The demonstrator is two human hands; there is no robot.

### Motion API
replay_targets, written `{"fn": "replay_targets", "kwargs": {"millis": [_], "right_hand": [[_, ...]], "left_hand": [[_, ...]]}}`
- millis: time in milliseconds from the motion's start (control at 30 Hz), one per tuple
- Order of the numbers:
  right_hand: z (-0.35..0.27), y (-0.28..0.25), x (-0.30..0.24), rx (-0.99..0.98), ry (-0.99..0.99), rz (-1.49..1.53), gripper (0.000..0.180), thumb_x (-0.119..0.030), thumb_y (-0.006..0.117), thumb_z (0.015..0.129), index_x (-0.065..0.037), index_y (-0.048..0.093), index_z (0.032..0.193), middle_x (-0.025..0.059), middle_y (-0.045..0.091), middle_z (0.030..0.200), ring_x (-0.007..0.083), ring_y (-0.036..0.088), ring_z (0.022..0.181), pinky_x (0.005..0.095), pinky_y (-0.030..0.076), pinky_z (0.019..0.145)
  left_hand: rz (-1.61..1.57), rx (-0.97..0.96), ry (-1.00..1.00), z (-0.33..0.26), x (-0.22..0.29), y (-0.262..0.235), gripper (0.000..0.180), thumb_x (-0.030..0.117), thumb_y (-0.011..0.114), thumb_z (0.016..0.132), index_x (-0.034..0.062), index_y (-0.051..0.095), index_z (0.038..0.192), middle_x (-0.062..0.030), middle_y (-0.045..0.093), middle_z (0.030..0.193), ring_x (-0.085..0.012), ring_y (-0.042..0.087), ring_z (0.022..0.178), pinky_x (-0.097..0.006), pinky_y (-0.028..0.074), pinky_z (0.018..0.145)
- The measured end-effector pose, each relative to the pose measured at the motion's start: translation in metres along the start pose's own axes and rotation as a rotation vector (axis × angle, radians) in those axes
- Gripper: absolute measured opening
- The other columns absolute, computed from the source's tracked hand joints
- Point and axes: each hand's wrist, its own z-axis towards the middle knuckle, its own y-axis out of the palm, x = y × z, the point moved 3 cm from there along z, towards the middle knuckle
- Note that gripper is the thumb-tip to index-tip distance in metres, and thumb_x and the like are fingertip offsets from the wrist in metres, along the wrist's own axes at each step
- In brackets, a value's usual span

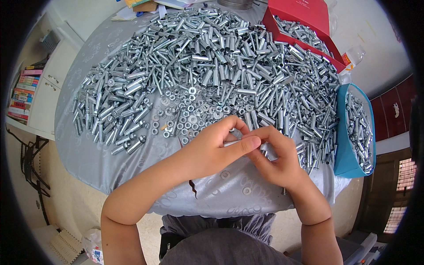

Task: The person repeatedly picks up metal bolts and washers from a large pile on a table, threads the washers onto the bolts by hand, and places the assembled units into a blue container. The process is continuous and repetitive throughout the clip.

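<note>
My two hands meet over the near side of the pile, fingertips touching. My left hand [214, 150] is closed around a slim silvery bolt [230, 143], of which only a short stretch shows beneath the thumb. The fingers of my right hand [279, 162] are pinched together at the bolt's other end, and most of what lies between them is hidden. Just beyond the hands lie loose nuts and washers [192, 119]. Past them spreads a large heap of metal sleeves [216, 57] and long bolts. Assembled expansion bolts [117, 117] lie grouped at the left.
A grey patterned cloth [176, 194] covers the table. At the far right stands an open red box [304, 42] of metal parts; nearer, a blue fabric bin [349, 154] holds more. A few washers [247, 191] lie by the front edge. Left is a bookshelf [26, 95].
</note>
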Motion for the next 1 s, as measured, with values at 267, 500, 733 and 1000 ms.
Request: {"fn": "replay_targets", "kwargs": {"millis": [267,500,733,1000], "right_hand": [[0.004,-0.007,-0.006,0.074,-0.111,-0.247,0.02,0.001,0.067,0.071,-0.002,0.058,0.088,0.0099,0.06,0.077,0.0229,0.057,0.062,0.0302,0.046,0.054],[0.006,-0.01,-0.011,0.069,-0.13,-0.273,0.024,-0.001,0.07,0.067,-0.002,0.058,0.088,0.007,0.06,0.075,0.0227,0.056,0.066,0.0329,0.044,0.061],[0.008,-0.006,-0.001,-0.082,-0.154,-0.474,0.026,-0.011,0.071,0.067,-0.005,0.062,0.09,0.008,0.056,0.089,0.025,0.052,0.084,0.0352,0.044,0.075],[0.004,0.005,0.003,-0.146,-0.159,-0.54,0.02,-0.011,0.07,0.065,-0.005,0.063,0.082,0.0075,0.055,0.094,0.0253,0.05,0.089,0.035,0.043,0.079]], "left_hand": [[-0.07,-0.011,0.131,0.0,0.007,-0.002,0.022,0.019,0.054,0.09,-0.0002,0.052,0.1,-0.001,0.059,0.086,-0.0024,0.051,0.076,-0.017,0.04,0.066],[-0.022,0.024,0.188,0.001,0.003,-0.005,0.015,0.017,0.054,0.089,0.0015,0.054,0.09,0.0046,0.053,0.072,0.0,0.045,0.066,-0.016,0.035,0.057],[-0.06,0.146,0.132,0.002,0.008,-0.022,0.019,0.02,0.055,0.087,0.0013,0.055,0.084,0.0027,0.054,0.071,-0.002,0.046,0.067,-0.019,0.037,0.059],[-0.093,0.221,0.177,0.006,0.006,-0.028,0.016,0.021,0.053,0.089,0.0056,0.053,0.086,0.0083,0.035,0.057,-0.0001,0.026,0.049,-0.018,0.02,0.043]]}}
